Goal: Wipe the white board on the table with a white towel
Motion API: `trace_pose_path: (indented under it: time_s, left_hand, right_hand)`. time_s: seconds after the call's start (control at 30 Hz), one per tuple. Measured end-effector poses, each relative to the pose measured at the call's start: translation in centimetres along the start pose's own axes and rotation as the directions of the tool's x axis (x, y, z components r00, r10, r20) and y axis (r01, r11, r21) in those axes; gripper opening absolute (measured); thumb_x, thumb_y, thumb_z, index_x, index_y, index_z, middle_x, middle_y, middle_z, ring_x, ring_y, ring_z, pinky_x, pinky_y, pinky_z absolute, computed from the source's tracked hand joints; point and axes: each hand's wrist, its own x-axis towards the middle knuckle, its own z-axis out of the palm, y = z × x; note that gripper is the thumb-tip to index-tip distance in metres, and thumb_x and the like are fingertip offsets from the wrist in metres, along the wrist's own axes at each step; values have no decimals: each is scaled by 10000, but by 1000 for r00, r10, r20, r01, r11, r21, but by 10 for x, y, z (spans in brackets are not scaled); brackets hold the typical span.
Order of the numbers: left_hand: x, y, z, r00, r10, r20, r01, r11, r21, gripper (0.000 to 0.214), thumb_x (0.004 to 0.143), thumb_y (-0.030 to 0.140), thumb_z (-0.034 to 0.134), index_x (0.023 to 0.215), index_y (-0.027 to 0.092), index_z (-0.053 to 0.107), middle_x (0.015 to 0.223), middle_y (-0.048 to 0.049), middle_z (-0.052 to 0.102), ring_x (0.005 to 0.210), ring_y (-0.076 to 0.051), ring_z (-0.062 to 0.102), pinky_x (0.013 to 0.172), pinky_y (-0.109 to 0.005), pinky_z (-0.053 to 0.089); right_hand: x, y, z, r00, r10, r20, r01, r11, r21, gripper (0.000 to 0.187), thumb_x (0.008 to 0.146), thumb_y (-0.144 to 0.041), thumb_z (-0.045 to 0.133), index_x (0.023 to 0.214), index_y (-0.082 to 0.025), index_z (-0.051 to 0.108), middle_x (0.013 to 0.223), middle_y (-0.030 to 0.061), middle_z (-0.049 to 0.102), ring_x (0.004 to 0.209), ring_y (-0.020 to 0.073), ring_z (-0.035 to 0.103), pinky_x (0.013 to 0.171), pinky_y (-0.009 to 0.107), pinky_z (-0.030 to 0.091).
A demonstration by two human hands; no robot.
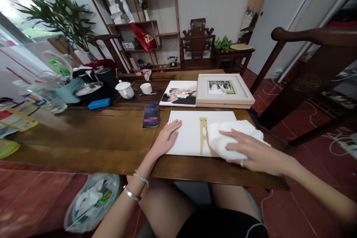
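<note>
A flat white board [185,137] lies near the table's front edge. On it is a yellowish, cat-shaped piece [203,134] with an oval opening and two long legs. My left hand [168,137] rests flat on the board's left edge, fingers stretched out and holding nothing. Over the board's right part, my right hand [241,147] grips a bunched white cloth [223,134], which covers that side and touches the cat-shaped piece. The cloth hides the board's right edge and the piece's lower right leg.
Behind the board stand a photo panel [178,98] and a framed picture [223,100]. A phone [151,116] lies to the left, with a white lidded cup [125,90] and a blue block [99,103] farther off. Below is a lined waste bin [73,217]; a wooden chair [304,78] stands at right.
</note>
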Motion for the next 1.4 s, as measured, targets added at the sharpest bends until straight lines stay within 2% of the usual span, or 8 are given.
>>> trace_pose_path:
  time_s: [0.17,0.33,0.5,0.7,0.9,1.07,1.23,1.4]
  left_hand:
    - [0,-1,-1,1000,6,7,-6,1000,0,390,915,276,432,1275,233,574,1378,-52,537,1359,-226,396,1171,-505,207]
    - [-1,-2,-1,1000,10,2,-10,1000,1,390,918,287,430,1273,214,575,1377,-66,537,1360,-225,394,1168,-505,211]
    - [0,-1,-1,1000,12,-1,-12,1000,1,386,915,282,432,1267,224,579,1377,-61,537,1355,-227,401,1167,-504,218]
    - [0,-1,1,1000,13,-3,-13,1000,12,390,916,274,423,1267,208,579,1377,-73,535,1354,-241,402,1162,-525,216]
    - [0,-2,0,1000,21,9,-21,999,24,398,922,293,412,1272,201,577,1384,-69,528,1360,-226,394,1169,-505,215]
    - [0,-5,0,1000,16,1,-16,1000,9,390,932,300,402,1265,212,584,1380,-57,533,1356,-218,400,1170,-503,215]
    - [0,-6,1,1000,11,-9,-11,1000,-5,386,941,306,390,1257,219,594,1369,-52,544,1353,-215,405,1172,-501,210]
    - [0,-5,1,1000,6,3,-6,1000,-3,381,936,282,393,1253,225,597,1369,-47,543,1349,-220,410,1171,-509,211]
  right_hand:
    - [48,50,-7,993,93,-76,-93,996,-2,324,844,-447,537,1059,-225,633,1402,123,479,1332,341,367,1046,517,346]
    - [65,71,-13,981,169,-91,-170,985,5,419,878,-440,450,1209,-217,579,1353,127,525,1309,352,398,1040,513,346]
    - [31,42,-9,985,172,4,-172,984,-37,559,754,-169,454,1307,-213,525,1436,112,452,1344,333,361,1054,513,344]
    - [-20,-28,-5,997,-17,72,16,1000,15,510,579,-15,456,979,-272,642,1388,33,505,1375,238,318,1052,384,381]
    - [16,9,-1,999,46,2,-46,999,21,410,700,-89,479,1080,-175,606,1473,145,374,1387,297,270,1076,462,311]
    - [70,42,-1,986,94,-136,-99,995,-25,393,825,-174,441,1199,-153,559,1356,166,504,1381,320,274,1063,493,303]
    - [65,12,6,994,57,-89,-66,993,-99,484,718,-76,471,1180,-144,598,1360,180,508,1399,363,217,1070,587,244]
    - [18,-37,17,993,-117,28,118,992,-49,548,630,-30,505,1121,-233,637,1514,43,347,1439,340,30,1108,641,115]
